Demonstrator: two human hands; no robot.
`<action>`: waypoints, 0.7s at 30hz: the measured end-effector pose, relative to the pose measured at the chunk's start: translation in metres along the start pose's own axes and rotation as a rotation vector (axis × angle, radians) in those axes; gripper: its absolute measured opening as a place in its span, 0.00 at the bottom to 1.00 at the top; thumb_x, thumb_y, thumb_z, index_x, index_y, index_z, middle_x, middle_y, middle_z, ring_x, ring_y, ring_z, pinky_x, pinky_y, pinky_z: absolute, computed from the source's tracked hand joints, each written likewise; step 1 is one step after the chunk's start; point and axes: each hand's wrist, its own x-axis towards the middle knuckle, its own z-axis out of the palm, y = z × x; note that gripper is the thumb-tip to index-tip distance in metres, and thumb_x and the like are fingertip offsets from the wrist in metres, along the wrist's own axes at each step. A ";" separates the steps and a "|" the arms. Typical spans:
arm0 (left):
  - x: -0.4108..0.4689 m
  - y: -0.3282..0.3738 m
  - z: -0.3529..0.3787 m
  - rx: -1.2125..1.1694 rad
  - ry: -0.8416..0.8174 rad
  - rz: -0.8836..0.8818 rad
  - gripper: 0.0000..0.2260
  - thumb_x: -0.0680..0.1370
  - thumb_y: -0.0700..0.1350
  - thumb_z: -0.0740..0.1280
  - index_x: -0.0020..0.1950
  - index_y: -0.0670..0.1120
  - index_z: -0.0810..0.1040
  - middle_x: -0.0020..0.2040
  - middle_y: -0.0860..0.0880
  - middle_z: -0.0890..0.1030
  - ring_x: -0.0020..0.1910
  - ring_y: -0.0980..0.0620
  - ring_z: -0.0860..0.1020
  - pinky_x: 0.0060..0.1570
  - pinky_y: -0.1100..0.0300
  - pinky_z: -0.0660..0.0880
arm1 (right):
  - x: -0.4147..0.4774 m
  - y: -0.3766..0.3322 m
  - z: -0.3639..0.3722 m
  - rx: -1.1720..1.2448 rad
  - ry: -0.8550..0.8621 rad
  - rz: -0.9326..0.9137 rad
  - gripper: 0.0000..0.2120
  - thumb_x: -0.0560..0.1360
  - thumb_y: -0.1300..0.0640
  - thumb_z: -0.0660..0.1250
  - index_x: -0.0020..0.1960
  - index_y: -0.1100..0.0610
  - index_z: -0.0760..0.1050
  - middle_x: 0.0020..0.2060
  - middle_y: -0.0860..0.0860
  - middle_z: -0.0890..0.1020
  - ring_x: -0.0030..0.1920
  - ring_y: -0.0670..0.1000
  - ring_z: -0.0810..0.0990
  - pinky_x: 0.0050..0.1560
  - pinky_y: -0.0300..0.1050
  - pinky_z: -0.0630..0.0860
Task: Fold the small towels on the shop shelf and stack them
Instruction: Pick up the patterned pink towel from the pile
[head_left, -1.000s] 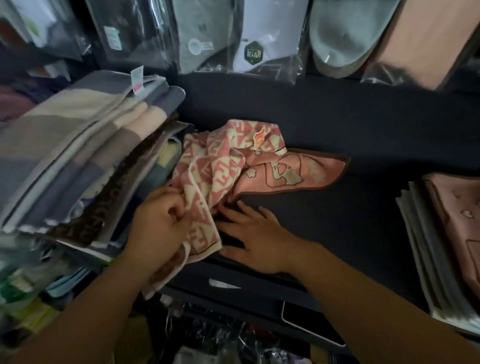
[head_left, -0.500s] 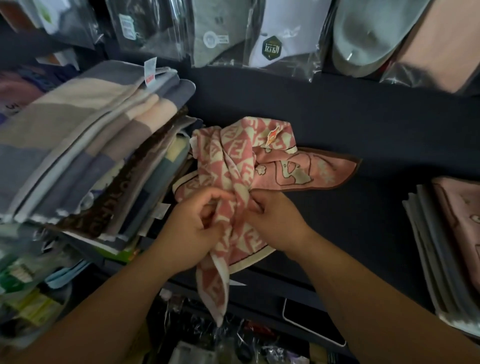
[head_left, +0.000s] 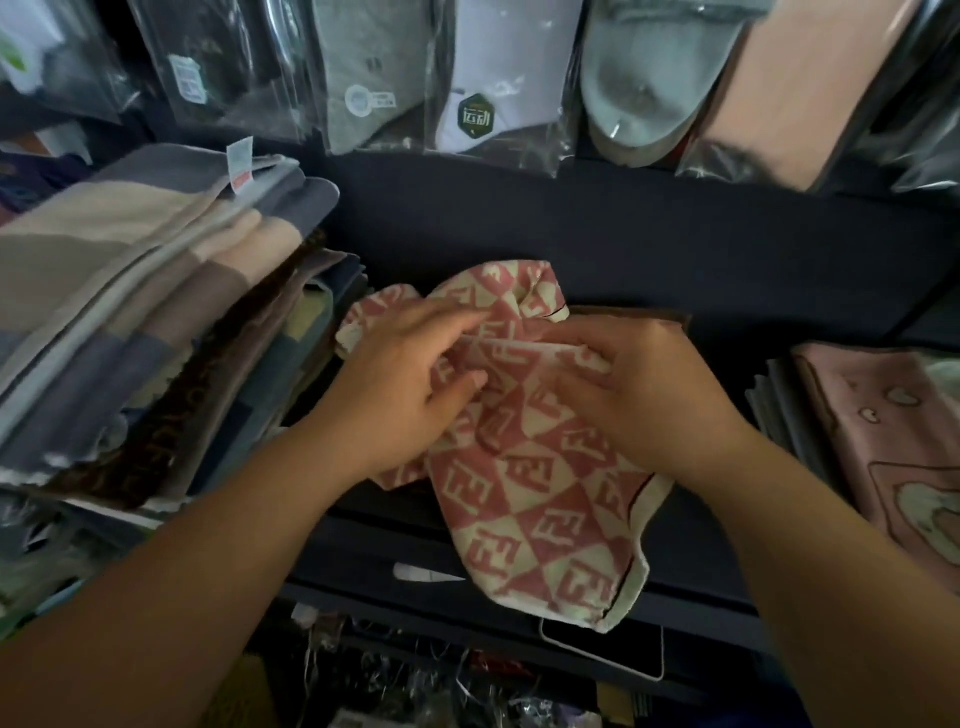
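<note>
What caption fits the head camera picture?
Crumpled pink towel held by left hand and right hand on the shelf.

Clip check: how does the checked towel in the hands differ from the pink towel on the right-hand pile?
The checked towel is crumpled and gripped by the left hand and right hand; the pink towel lies flat, untouched, on its pile. The checked towel carries a pink-and-cream geometric print; the pink towel is plain with small cartoon shapes. Both are largely pink.

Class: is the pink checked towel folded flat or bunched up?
Bunched: the pink checked towel is creased between left hand and right hand, its end overhanging the shelf.
</note>
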 end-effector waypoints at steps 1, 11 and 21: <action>0.007 0.001 0.006 0.004 -0.089 0.032 0.22 0.79 0.50 0.69 0.73 0.51 0.73 0.70 0.52 0.74 0.70 0.54 0.69 0.70 0.54 0.65 | -0.003 0.002 -0.003 -0.076 -0.005 -0.010 0.06 0.76 0.52 0.72 0.51 0.52 0.83 0.44 0.47 0.84 0.44 0.48 0.82 0.44 0.50 0.79; 0.044 -0.024 0.027 0.406 -0.200 0.046 0.06 0.76 0.48 0.67 0.51 0.48 0.78 0.50 0.47 0.79 0.51 0.43 0.76 0.51 0.48 0.72 | -0.032 0.025 -0.041 -0.462 -0.209 0.331 0.13 0.64 0.33 0.74 0.39 0.39 0.75 0.36 0.42 0.77 0.40 0.49 0.77 0.43 0.48 0.78; 0.075 -0.021 -0.031 0.239 0.083 -0.136 0.05 0.76 0.42 0.66 0.43 0.49 0.71 0.45 0.48 0.76 0.45 0.44 0.75 0.45 0.47 0.73 | -0.037 0.049 -0.066 -0.316 0.083 0.254 0.23 0.77 0.34 0.60 0.31 0.48 0.72 0.27 0.47 0.76 0.30 0.48 0.75 0.31 0.46 0.69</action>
